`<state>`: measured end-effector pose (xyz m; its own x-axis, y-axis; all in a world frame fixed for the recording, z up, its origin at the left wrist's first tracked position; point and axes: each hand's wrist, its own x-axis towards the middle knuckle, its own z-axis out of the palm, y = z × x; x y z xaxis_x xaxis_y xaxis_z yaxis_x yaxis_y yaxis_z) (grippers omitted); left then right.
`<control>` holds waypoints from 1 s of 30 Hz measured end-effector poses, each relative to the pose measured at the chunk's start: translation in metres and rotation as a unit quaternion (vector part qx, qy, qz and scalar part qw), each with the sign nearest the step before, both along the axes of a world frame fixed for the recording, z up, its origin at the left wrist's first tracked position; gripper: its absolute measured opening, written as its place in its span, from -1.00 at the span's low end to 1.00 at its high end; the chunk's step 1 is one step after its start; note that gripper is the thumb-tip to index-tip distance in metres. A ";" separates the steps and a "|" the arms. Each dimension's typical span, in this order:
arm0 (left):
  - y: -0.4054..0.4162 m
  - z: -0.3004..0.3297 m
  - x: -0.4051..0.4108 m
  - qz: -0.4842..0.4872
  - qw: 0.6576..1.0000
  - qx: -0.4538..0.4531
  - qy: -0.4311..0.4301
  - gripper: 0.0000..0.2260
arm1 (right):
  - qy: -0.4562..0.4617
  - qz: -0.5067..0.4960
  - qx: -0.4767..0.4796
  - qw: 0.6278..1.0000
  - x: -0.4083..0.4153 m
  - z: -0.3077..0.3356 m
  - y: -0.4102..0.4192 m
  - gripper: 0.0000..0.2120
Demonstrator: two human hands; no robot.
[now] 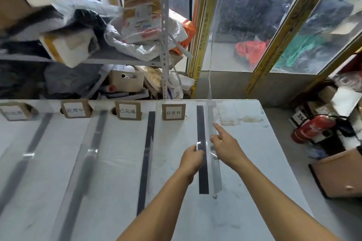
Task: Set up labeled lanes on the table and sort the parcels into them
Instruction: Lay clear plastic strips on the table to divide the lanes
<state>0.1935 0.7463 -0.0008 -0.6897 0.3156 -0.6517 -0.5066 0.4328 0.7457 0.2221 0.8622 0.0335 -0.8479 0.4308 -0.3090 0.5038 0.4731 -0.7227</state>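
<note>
Forearms are reaching over the desk (264, 162). Left hand (191, 159) is pinching the rightmost dark strip (202, 148), probably steadying this lane divider. Right hand (228, 146), forefinger extended and other fingers curling, is pressing clear tape (214, 162) just beside it, likely smoothing. Label cards (173, 112) are standing along the far edge; parcels (68, 49) are waiting on the shelf beyond.
</note>
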 end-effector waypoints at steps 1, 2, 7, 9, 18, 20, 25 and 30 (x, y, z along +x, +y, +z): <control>0.007 -0.005 -0.001 0.006 1.000 -0.009 -0.001 -0.65 | -0.004 0.013 -0.003 1.000 -0.004 -0.007 0.007 -0.53; 0.013 -0.009 -0.001 0.012 1.000 -0.017 -0.003 -0.59 | -0.008 0.026 -0.007 1.000 -0.007 -0.014 0.014 -0.53; 0.037 -0.021 -0.001 0.043 0.999 -0.014 -0.004 -0.56 | -0.021 0.055 -0.023 0.998 -0.018 -0.043 0.039 -0.50; 0.039 -0.025 -0.001 0.044 0.999 -0.009 -0.011 -0.55 | -0.033 0.062 -0.028 0.997 -0.020 -0.051 0.042 -0.50; 0.037 -0.049 0.005 0.009 0.999 -0.033 -0.003 -0.50 | -0.068 0.078 -0.045 0.994 -0.010 -0.062 0.043 -0.45; 0.037 -0.052 0.007 0.008 0.999 -0.039 0.004 -0.49 | -0.073 0.077 -0.054 0.993 -0.009 -0.062 0.044 -0.44; 0.036 -0.055 0.010 0.004 0.999 -0.044 0.002 -0.50 | -0.085 0.072 -0.062 0.992 -0.009 -0.058 0.046 -0.40; 0.033 -0.048 0.006 0.022 0.999 -0.041 0.017 -0.52 | -0.075 0.054 -0.034 0.995 -0.014 -0.053 0.048 -0.35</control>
<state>0.1996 0.7788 -0.0489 -0.7235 0.2308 -0.6506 -0.5024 0.4704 0.7255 0.2084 0.9101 -0.0194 -0.8301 0.3126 -0.4617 0.5574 0.4828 -0.6754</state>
